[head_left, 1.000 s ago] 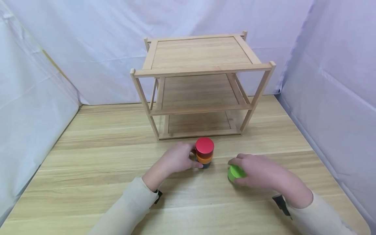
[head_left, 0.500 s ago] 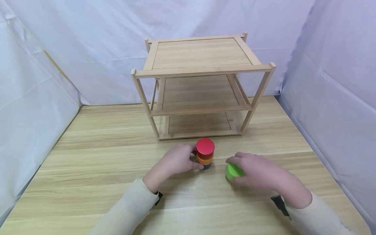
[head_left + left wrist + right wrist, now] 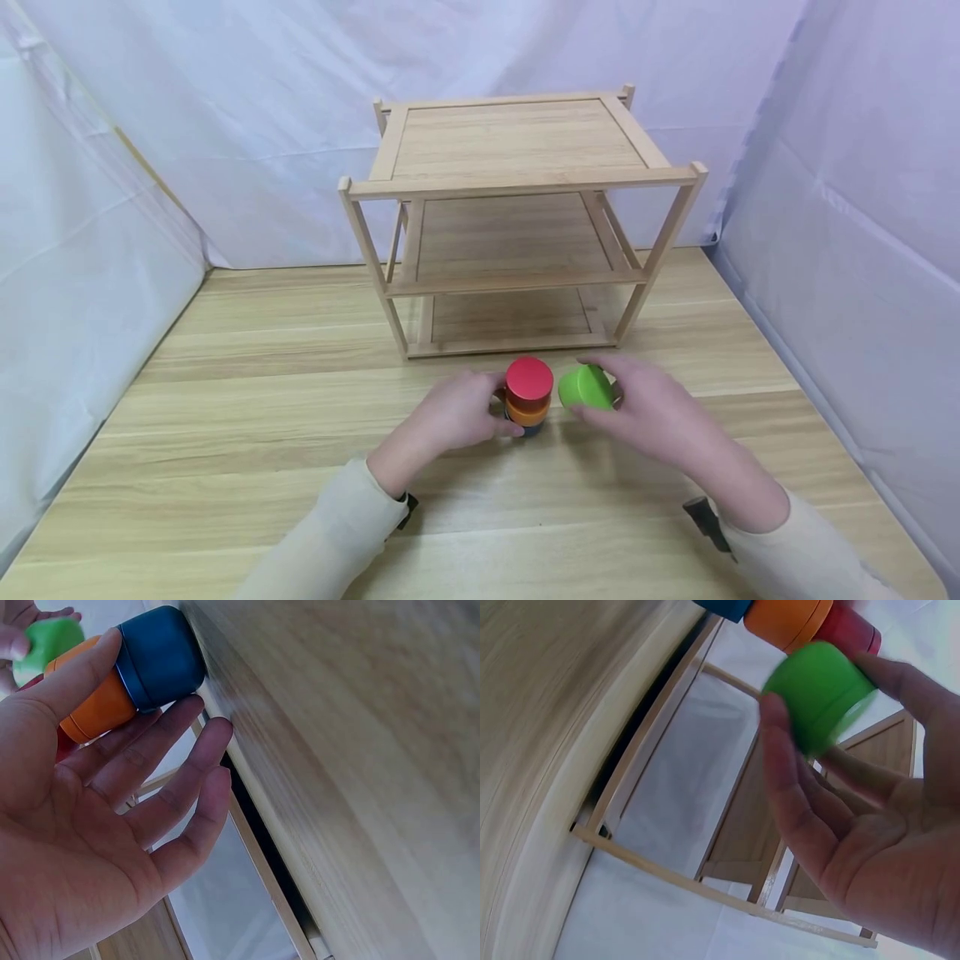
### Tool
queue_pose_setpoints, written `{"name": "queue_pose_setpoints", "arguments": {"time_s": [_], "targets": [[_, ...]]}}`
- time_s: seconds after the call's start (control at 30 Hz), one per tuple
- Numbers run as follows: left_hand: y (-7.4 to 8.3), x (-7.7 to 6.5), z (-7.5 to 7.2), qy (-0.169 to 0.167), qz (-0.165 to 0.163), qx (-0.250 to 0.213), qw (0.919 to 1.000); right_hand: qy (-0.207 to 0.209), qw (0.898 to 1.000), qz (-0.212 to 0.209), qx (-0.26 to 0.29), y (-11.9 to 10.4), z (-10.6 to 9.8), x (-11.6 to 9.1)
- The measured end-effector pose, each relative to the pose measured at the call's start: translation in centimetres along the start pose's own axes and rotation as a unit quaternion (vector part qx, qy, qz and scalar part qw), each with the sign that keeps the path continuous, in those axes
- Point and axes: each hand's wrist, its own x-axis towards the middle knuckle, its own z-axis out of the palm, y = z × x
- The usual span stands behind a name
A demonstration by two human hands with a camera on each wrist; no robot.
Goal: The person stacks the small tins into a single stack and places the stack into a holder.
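A stack of small round canisters stands on the table in front of the rack: a blue canister [image 3: 161,656] at the bottom, an orange canister [image 3: 101,705] in the middle and a red canister [image 3: 529,380] on top. My left hand [image 3: 465,410] holds the stack from its left side, thumb across the orange and blue canisters, some fingers behind. Beside it, my right hand [image 3: 645,407] grips a green canister [image 3: 585,388] between thumb and fingers. The green canister is tilted and off the table, at about the stack's upper height, as the right wrist view [image 3: 817,694] confirms.
Behind the stack stands a wooden rack [image 3: 525,179] with three shelves, its lowest rail close to the hands. The wooden table [image 3: 262,375] extends to both sides. White cloth [image 3: 262,108] hangs at the back and both sides.
My right hand has lifted the green canister off the table, tilted it and brought it left and back towards the stack. My left hand stays at the stack.
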Motion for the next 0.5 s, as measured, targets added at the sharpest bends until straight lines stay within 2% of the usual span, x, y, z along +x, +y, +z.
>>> {"name": "queue_pose_setpoints", "arguments": {"time_s": [0.2,0.5], "targets": [[-0.01,-0.06,0.08,0.004,0.004,-0.001,1.0,0.038,0.999,-0.012,0.03,-0.55,0.28,0.02],[-0.18,-0.03,0.22,0.006,0.005,-0.002,1.0,0.056,0.997,-0.019,0.048,-0.9,0.52,0.12]]}}
